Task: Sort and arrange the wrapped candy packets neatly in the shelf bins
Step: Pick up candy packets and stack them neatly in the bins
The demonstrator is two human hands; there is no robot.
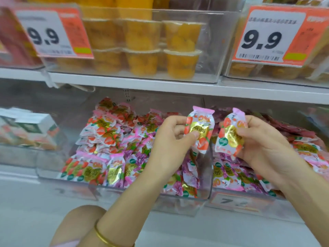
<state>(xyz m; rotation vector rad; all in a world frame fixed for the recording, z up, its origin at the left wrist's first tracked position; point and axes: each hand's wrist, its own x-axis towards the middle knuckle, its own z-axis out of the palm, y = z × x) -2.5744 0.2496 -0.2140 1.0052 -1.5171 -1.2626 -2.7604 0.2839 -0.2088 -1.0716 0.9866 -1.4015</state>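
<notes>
One close view is taken from the head, faced forward and down. Beyond the left hand (169, 139), clear plastic shelf bins (178, 205) are framed.

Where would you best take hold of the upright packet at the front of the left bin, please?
I'd pinch the upright packet by its flat pink top seam, from above: it stands on end behind the bin's front wall, neighbours crowding both sides, leaving only that seam free.

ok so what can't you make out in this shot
Head view:
- Blurred: small print on the right price tag; second digit on the lower bin label.
- Hidden: part of the pile, behind the left hand and right hand; some print on the left packet and right packet, under fingers.
- Cut off by the top edge: the yellow goods.
</notes>
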